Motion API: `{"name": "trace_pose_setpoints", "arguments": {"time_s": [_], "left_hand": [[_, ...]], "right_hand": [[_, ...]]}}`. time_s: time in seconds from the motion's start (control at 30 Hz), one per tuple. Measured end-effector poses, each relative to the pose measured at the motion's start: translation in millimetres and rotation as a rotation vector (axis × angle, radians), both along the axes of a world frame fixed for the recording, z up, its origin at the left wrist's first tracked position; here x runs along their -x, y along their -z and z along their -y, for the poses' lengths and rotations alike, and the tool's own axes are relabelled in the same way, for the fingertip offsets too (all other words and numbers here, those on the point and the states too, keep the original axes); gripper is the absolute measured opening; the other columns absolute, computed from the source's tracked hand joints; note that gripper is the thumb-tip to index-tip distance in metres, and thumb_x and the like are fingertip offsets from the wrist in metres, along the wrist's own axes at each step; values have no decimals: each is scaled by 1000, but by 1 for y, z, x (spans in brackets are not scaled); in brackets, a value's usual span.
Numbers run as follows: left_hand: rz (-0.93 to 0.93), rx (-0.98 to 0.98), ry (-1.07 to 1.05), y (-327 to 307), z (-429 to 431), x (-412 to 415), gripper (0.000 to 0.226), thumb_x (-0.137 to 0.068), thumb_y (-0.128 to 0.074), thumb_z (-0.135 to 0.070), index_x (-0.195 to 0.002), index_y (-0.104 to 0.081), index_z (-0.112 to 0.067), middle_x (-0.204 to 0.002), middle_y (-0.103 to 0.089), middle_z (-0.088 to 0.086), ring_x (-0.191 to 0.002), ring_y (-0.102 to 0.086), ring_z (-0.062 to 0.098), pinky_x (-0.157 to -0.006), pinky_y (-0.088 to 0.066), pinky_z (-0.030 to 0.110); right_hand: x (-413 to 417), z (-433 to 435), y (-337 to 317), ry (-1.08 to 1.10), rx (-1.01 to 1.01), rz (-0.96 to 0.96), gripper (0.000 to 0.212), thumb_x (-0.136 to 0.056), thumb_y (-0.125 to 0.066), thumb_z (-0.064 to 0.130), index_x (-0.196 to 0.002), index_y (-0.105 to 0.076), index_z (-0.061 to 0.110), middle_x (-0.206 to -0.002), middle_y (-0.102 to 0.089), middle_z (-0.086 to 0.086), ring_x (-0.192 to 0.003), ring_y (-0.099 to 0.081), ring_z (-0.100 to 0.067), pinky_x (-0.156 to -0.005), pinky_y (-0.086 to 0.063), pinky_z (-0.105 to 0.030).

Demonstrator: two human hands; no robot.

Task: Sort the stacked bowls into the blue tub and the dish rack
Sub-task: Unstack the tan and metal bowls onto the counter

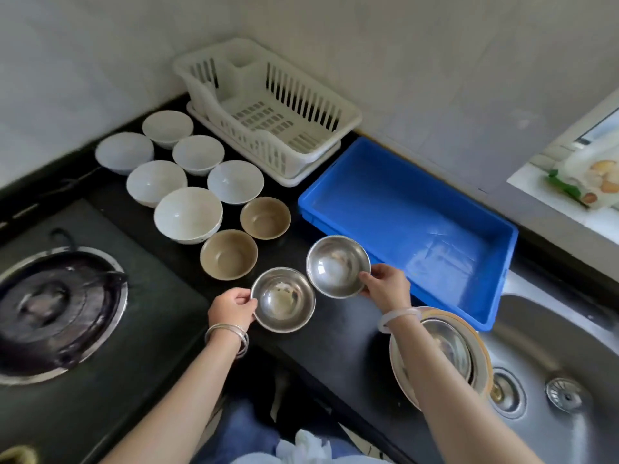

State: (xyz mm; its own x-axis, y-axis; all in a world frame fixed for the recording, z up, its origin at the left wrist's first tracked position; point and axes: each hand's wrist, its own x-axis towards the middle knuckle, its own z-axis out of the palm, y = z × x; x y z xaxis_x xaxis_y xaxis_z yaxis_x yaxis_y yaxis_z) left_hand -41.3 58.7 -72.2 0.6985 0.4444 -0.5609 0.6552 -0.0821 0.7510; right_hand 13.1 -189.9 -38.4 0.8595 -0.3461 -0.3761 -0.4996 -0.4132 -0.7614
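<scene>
My left hand [231,309] pinches the left rim of a small steel bowl [283,299] near the counter's front edge. My right hand [387,287] grips the right rim of a second steel bowl [337,266], tilted just left of the blue tub [407,226]. The tub holds nothing. The white dish rack [268,108] stands behind it against the wall, also with nothing in it. Several white bowls [187,214] and two tan bowls [229,254] sit upright on the black counter. A stack of bowls and plates [445,346] rests in the sink under my right forearm.
A gas hob [57,313] with a dark burner fills the left side. The steel sink [552,363] with its drain lies at the right. A windowsill with a printed bag [589,182] is at the far right.
</scene>
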Motion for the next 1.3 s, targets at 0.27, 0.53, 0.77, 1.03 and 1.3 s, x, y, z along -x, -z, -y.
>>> {"name": "trace_pose_setpoints", "arguments": {"time_s": [0.27, 0.53, 0.77, 1.03, 1.3], "left_hand": [[-35, -36, -18, 11, -15, 0, 11, -78, -64, -6, -83, -66, -16, -79, -68, 2, -69, -66, 19, -74, -58, 33], [-61, -15, -9, 11, -21, -6, 12, -78, -64, -5, -80, -65, -16, -74, -65, 0, -71, -67, 24, -77, -59, 40], [-73, -10, -29, 13, -22, -7, 13, -79, -64, -8, -91, -69, -10, -77, -65, -1, -71, -68, 24, -80, -58, 39], [-60, 16, -80, 10, -23, -9, 15, -81, -63, -8, -94, -69, -10, -78, -65, -1, -70, -65, 19, -78, -57, 35], [-31, -26, -33, -2, -27, -8, 23, -83, -56, -11, -68, -62, -28, -78, -68, 6, -82, -67, 29, -86, -55, 45]], "right_hand": [[-23, -38, 29, 35, -8, -93, 10, -84, -61, 13, -74, -63, 13, -63, -65, 2, -39, -60, 3, -52, -51, -17], [-35, -55, 42, 131, -139, -137, 3, -87, -63, 15, -85, -61, 17, -74, -64, 2, -59, -65, -7, -61, -53, -20], [-43, -63, 45, 161, -236, -131, 8, -88, -63, 16, -95, -58, 16, -87, -64, -3, -74, -66, -12, -54, -51, -16], [-43, -66, 48, 129, -237, -164, 22, -91, -60, 18, -111, -60, 9, -98, -68, -10, -79, -68, -16, -65, -56, -23], [-39, -64, 41, 76, -229, -210, 30, -94, -54, 24, -121, -57, 11, -96, -69, -9, -77, -69, -17, -69, -57, -26]]}}
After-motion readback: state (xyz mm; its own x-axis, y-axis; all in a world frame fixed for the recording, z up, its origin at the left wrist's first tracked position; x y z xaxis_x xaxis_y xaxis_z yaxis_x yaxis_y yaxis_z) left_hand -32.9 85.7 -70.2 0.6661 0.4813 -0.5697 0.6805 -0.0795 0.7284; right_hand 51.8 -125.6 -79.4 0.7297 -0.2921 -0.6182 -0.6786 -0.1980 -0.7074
